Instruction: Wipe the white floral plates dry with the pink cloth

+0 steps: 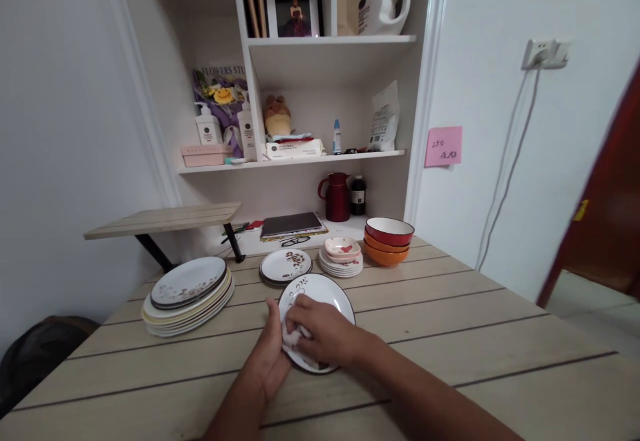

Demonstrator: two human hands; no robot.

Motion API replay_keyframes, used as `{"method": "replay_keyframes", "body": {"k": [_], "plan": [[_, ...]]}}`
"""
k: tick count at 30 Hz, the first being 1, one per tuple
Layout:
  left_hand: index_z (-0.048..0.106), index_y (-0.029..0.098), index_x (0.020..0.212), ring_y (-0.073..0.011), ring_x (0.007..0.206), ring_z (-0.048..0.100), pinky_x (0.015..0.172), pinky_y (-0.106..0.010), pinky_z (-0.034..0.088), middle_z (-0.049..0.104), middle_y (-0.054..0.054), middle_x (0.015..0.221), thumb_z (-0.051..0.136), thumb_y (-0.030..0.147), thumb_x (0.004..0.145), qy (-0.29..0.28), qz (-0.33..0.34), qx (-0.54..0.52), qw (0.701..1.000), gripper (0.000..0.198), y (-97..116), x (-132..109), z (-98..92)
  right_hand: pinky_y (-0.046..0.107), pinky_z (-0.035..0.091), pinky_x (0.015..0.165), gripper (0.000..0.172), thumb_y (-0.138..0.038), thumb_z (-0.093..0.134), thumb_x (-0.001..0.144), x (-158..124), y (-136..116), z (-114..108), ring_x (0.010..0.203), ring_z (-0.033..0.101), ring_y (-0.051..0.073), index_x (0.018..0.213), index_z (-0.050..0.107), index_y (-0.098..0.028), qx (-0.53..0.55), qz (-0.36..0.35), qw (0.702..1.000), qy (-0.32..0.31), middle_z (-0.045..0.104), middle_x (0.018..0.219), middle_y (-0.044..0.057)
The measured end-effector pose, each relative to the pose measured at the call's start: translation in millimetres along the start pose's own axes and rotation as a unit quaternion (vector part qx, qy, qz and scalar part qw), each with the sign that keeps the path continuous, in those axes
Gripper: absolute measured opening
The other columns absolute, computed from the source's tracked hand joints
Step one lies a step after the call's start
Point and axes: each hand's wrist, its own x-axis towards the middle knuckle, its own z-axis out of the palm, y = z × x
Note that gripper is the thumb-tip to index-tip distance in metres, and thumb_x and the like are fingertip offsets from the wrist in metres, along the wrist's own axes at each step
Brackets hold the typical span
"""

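Observation:
A white plate [320, 293] with a dark rim and a floral pattern lies on the wooden table [450, 334] in front of me. My left hand [273, 354] grips the plate's near left edge, fingers curled round it. My right hand [325, 331] lies on top of the plate, closed on a small white cloth [293, 337] pressed against the plate's surface. Most of the cloth is hidden under my fingers.
A tall stack of large plates [187, 294] stands at the left. Behind are a smaller patterned plate stack [285, 266], a stack of small saucers [341, 257] and stacked red and orange bowls [389, 239]. Shelves [325, 155] with bottles, a red jug [337, 197] and clutter rise beyond.

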Motion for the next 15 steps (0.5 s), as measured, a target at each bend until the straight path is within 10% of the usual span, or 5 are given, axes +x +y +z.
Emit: {"method": "replay_keyframes", "body": {"k": [6, 15], "plan": [[0.046, 0.017, 0.134, -0.026, 0.123, 0.051, 0.109, -0.044, 0.032, 0.058, -0.015, 0.129, 0.046, 0.052, 0.086, -0.008, 0.021, 0.013, 1.0, 0.059, -1, -1, 8.9, 0.027, 0.037, 0.073, 0.015, -0.028, 0.056, 0.084, 17, 19, -6, 0.09, 0.051, 0.017, 0.098, 0.057, -0.021, -0.048, 0.085, 0.985, 0.144, 0.052, 0.104, 0.005], [0.043, 0.015, 0.137, -0.0267, 0.128, 0.046, 0.112, -0.043, 0.027, 0.056, -0.015, 0.132, 0.049, 0.048, 0.086, -0.011, 0.026, 0.005, 1.0, 0.061, -1, -2, 6.8, 0.029, 0.038, 0.069, 0.022, -0.035, 0.054, 0.085, -4, 32, -30, 0.09, 0.056, 0.021, 0.102, 0.06, -0.023, -0.154, 0.219, 0.957, 0.112, 0.058, 0.104, 0.008]]}}
